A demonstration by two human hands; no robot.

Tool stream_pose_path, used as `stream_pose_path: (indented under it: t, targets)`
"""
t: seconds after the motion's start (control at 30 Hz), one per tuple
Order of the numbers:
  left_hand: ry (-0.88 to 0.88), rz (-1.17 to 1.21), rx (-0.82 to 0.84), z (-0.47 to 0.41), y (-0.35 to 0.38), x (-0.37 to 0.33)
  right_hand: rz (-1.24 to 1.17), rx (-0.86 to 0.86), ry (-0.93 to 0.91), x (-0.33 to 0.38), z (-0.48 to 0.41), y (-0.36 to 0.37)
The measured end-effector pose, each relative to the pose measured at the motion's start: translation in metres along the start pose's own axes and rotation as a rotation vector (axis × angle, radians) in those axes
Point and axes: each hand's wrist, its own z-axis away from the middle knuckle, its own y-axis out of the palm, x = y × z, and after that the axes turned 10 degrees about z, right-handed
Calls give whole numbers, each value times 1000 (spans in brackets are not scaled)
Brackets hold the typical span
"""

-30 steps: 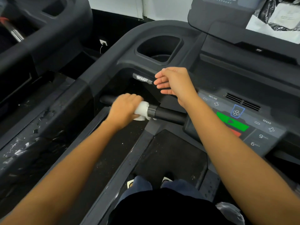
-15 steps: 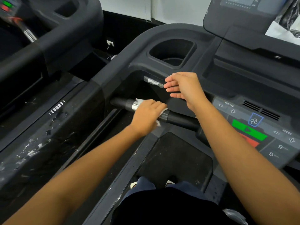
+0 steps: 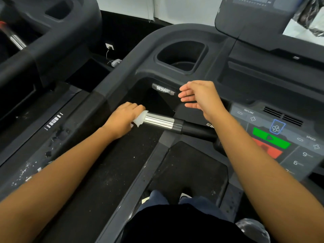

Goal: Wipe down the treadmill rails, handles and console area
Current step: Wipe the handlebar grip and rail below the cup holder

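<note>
A horizontal treadmill handle (image 3: pixel 175 124) runs across the middle, with a shiny metal sensor sleeve and a black grip to its right. My left hand (image 3: pixel 123 118) wraps a white cloth (image 3: pixel 140 118) around the handle's left end, beside the metal sleeve. Above the handle my right hand (image 3: pixel 199 97) hovers open, fingers pointing left, touching nothing. The control panel (image 3: pixel 273 137), with green and red buttons, sits to the right, partly behind my right forearm. The dark left side rail (image 3: pixel 98 95) slopes down toward the lower left.
A cup holder (image 3: pixel 182 57) is sunk into the console top. The display screen (image 3: pixel 249 16) stands at the upper right. A second treadmill (image 3: pixel 43 32) stands to the left. The black belt (image 3: pixel 189 171) and my feet are below. A wall socket with a cable (image 3: pixel 109 47) lies between the machines.
My left hand has slid the cloth left along the handle, uncovering the metal sleeve. My right hand stays hovering open above it.
</note>
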Motion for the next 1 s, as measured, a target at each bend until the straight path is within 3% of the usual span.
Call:
stream_pose_path:
  t: [0.2, 0.3, 0.4, 0.53, 0.63, 0.7, 0.77, 0.9, 1.0]
  targets:
    - [-86, -173, 234, -1, -22, -1, -37, -2, 3, -1, 1, -4]
    - [-137, -157, 247, -2, -24, -6, -33, 23, -6, -1, 4, -1]
    - [-185, -34, 126, 2, -12, -7, -32, 43, -10, -2, 7, 2]
    - [-238, 106, -229, 11, 21, -43, -35, 70, -14, -6, 9, 5]
    - [-299, 289, -287, 14, 46, -111, -27, 89, -28, -6, 10, 8]
    - [-178, 218, -313, 15, 61, -137, -14, 99, -40, -5, 10, 10]
    - [-99, 85, -335, 20, 58, -116, -5, 108, -49, -3, 8, 11]
    - [-434, 221, -429, 48, 37, -63, -34, 120, -36, -1, 7, 10]
    - [-595, 708, -406, 43, 33, -101, -66, 142, -36, -4, 9, 13]
